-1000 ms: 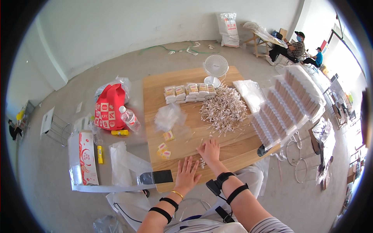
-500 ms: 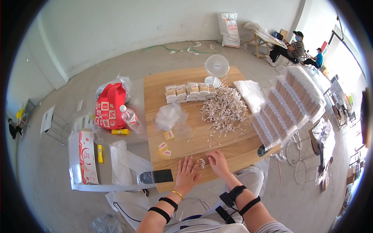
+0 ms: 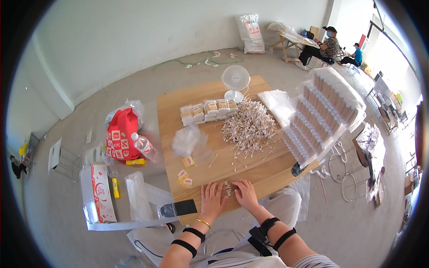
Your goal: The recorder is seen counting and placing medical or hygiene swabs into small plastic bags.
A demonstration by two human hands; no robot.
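Note:
A small row of cotton swabs (image 3: 226, 189) lies near the table's front edge, between my two hands. My left hand (image 3: 212, 201) rests flat with fingers stretched over the left part of the row, hiding some of it. At the row's right end is my right hand (image 3: 246, 195), its fingers slightly bent and apart, the tips beside the swab heads. Farther back spreads a big loose heap of cotton swabs (image 3: 250, 127). Several small yellow-and-white cards (image 3: 182, 176) lie left of my hands. Behind them is a pile of clear plastic bags (image 3: 187, 140).
Filled swab packs (image 3: 210, 108) and a white fan (image 3: 235, 79) stand at the table's back. Bundled swabs in plastic (image 3: 319, 114) occupy the right side. A red bag (image 3: 121, 134) and a water bottle (image 3: 144, 146) sit left. Two people sit working at the far right.
My right hand has come left, closer to the swab row, and its fingers have straightened somewhat. My left hand stays over the swabs. The whole view has shifted slightly.

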